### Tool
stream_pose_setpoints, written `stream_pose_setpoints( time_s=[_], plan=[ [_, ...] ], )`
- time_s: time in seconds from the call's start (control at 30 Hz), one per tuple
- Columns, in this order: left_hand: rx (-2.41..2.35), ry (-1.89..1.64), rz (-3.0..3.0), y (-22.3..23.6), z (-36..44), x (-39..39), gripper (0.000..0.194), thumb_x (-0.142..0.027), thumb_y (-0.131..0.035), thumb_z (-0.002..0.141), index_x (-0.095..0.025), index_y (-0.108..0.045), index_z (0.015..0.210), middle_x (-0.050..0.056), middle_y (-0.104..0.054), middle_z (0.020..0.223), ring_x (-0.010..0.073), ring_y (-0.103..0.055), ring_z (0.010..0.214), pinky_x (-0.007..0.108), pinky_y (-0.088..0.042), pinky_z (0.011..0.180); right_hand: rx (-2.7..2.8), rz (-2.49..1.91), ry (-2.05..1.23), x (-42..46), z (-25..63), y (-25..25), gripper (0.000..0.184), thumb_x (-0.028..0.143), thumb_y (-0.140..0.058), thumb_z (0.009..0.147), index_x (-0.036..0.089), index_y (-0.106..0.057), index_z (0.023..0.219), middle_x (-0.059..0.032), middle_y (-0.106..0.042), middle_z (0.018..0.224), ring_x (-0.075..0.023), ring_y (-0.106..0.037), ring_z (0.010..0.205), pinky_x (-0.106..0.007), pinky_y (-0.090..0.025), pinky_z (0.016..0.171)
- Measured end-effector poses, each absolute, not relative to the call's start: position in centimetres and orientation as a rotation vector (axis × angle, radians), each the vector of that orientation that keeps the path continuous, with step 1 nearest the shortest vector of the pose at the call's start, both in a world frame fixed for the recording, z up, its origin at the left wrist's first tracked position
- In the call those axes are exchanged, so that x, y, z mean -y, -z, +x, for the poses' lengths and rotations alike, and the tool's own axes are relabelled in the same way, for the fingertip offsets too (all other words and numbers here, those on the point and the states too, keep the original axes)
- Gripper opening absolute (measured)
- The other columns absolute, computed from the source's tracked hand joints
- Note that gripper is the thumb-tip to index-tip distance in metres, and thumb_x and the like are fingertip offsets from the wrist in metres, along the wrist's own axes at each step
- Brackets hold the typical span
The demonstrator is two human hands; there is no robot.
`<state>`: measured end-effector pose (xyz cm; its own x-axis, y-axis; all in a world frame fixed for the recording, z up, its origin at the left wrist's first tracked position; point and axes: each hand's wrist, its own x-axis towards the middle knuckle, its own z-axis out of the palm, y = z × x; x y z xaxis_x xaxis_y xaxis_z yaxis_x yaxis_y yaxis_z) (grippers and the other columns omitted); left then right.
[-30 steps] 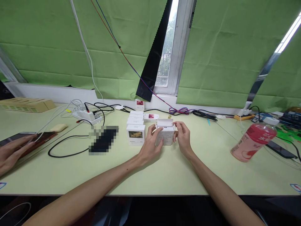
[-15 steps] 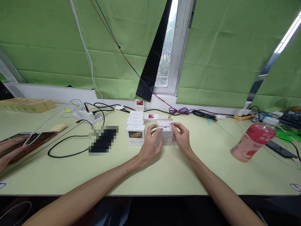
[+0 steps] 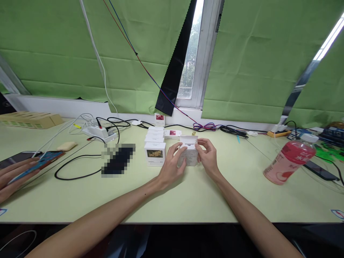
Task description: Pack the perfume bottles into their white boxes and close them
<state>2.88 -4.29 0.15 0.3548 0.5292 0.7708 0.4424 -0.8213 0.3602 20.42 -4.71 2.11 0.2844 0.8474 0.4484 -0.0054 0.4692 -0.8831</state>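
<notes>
A small white cardboard box [image 3: 190, 156] with printed text on its near side stands on the table, its top flap raised at the back. My left hand [image 3: 173, 163] grips its left side, fingers and thumb closed around that edge. At the upper right corner my right hand [image 3: 207, 153] pinches the box near the flap. Just left of it stands a row of similar white boxes, the nearest a white box with a picture [image 3: 155, 154]. Behind them lies another white box with a pink picture [image 3: 172, 133].
A pink drink bottle [image 3: 290, 159] stands at right, beside a phone [image 3: 321, 170]. A pixelated dark object [image 3: 118, 160] and a power strip [image 3: 99, 132] are at left. Another person's hand [image 3: 16, 175] touches a phone at far left. Cables run along the wall.
My hands and the box stay almost in place; the raised flap and right fingers shift very slightly. At far left the other person's hand has moved and the phone's screen is now lit.
</notes>
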Motion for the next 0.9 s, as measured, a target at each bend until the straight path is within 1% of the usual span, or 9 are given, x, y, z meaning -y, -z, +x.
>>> stream_pose_setpoints(
  time_s=[0.33,0.5,0.67,0.9],
  plan=[
    [-0.907,-1.456,2.521,-0.31,2.9,4.35,0.044,-0.012,-0.054,0.094,-0.025,-0.051,0.135,0.013,-0.049,0.143,0.0271,-0.052,0.135,0.047,-0.05,0.11,1.078,-0.921,-0.755,4.98,20.32,-2.32,0.053,0.049,-0.079,0.077,0.025,-0.048,0.112,0.0012,-0.068,0.095,-0.0052,-0.049,0.04,-0.02,-0.038,0.033],
    [-0.873,-1.508,2.509,-0.31,2.92,4.14,0.051,-0.013,-0.055,0.093,-0.025,-0.042,0.141,0.014,-0.052,0.142,0.0274,-0.052,0.135,0.05,-0.049,0.112,1.082,-0.907,-0.759,4.98,20.36,-2.24,0.055,0.049,-0.078,0.079,0.024,-0.051,0.119,0.0004,-0.067,0.097,-0.0046,-0.048,0.041,-0.02,-0.039,0.034],
    [-0.872,-1.51,2.486,-0.18,2.92,3.81,0.05,-0.013,-0.056,0.092,-0.025,-0.041,0.139,0.014,-0.054,0.142,0.0284,-0.051,0.136,0.051,-0.049,0.112,1.117,-0.911,-0.758,4.8,20.52,-2.11,0.055,0.049,-0.077,0.081,0.021,-0.057,0.125,-0.0027,-0.068,0.1,-0.0048,-0.048,0.042,-0.021,-0.038,0.034],
    [-0.874,-1.498,2.504,-0.18,2.88,3.68,0.048,-0.011,-0.056,0.091,-0.024,-0.044,0.136,0.013,-0.054,0.142,0.028,-0.051,0.136,0.051,-0.047,0.113,1.128,-0.897,-0.724,4.28,20.58,-1.7,0.046,0.049,-0.076,0.08,0.02,-0.064,0.114,-0.0049,-0.069,0.101,-0.0056,-0.049,0.044,-0.022,-0.037,0.035]
  ],
)
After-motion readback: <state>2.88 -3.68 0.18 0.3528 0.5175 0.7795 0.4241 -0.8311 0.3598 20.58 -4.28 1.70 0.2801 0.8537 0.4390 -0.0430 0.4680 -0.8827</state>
